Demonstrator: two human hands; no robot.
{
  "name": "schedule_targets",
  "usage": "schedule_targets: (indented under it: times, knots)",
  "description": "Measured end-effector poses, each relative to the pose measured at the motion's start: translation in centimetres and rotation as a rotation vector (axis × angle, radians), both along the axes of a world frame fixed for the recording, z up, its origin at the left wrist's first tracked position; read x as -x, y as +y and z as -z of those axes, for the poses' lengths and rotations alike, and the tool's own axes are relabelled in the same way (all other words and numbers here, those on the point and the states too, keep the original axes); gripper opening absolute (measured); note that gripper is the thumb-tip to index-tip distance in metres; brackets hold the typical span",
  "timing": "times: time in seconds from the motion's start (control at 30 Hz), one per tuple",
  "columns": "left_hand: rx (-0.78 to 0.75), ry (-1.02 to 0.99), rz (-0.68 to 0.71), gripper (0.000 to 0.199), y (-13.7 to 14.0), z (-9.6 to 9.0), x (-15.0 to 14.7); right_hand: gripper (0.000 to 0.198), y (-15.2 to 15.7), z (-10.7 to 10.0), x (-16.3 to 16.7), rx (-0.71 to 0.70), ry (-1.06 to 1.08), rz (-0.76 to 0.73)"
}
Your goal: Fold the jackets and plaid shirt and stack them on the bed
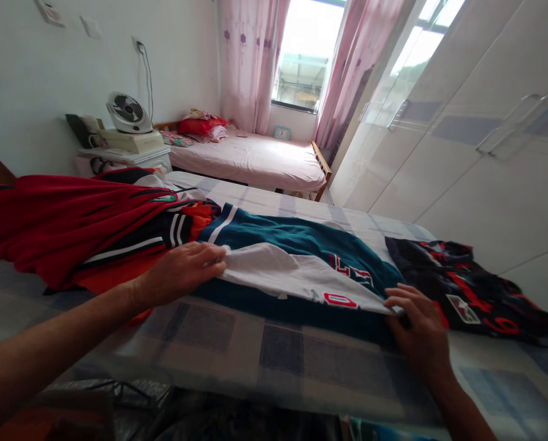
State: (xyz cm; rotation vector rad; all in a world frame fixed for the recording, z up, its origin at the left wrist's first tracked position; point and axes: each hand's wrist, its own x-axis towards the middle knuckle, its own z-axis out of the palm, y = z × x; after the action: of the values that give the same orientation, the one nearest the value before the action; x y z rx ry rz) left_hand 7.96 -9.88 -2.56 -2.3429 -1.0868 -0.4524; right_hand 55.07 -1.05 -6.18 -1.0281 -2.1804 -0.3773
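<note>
A teal sweatshirt (283, 229) lies spread on the checked bed cover, its white sleeve (274, 266) stretched lengthwise across it. Red-edged lettering shows near its right end, and a white stripe crosses its left end. My left hand (195, 266) pinches the left end of the white sleeve between thumb and fingers. At the other end, my right hand (414, 321) grips the edge of the white cloth with curled fingers. The sleeve looks fairly taut between both hands, slightly bunched along its upper edge.
Red, black and orange clothes (72, 220) are heaped to the left. A folded black garment with red lettering (467, 294) lies to the right. Beyond are a pink bed (255, 159), a fan (129, 112) on a box, and white wardrobes (439, 159).
</note>
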Motion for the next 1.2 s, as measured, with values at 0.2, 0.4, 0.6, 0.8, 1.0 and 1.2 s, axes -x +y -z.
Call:
schedule_targets:
  times: [0.2, 0.4, 0.6, 0.8, 1.0, 1.2]
  knots:
    - [0.211, -0.051, 0.099, 0.024, -1.6, 0.2, 0.3, 0.024, -1.8, -1.7, -0.4, 0.221, -0.155, -0.094]
    - [0.245, -0.106, -0.073, 0.045, 0.2, 0.5, -1.1, 0.027, -2.4, -3.6, 3.3, 0.222, -0.026, -0.062]
    - [0.454, -0.092, -0.158, 0.048, 1.4, 2.3, -0.5, 0.028, -1.1, -2.9, 3.7, 0.648, -0.18, -0.099]
    - [0.468, -0.186, -0.308, 0.041, 7.9, -2.7, -2.5, 0.033, 7.0, -6.4, 4.6, 0.553, 0.014, 0.063]
    - [0.372, -0.219, -0.552, 0.039, 17.1, -0.4, -2.4, 0.046, 17.4, -4.7, 8.3, 0.618, -0.069, 0.328]
    - [0.357, -0.286, -0.683, 0.043, 19.6, 3.7, 0.6, 0.038, 20.9, -2.8, 9.8, 0.65, -0.075, 0.479]
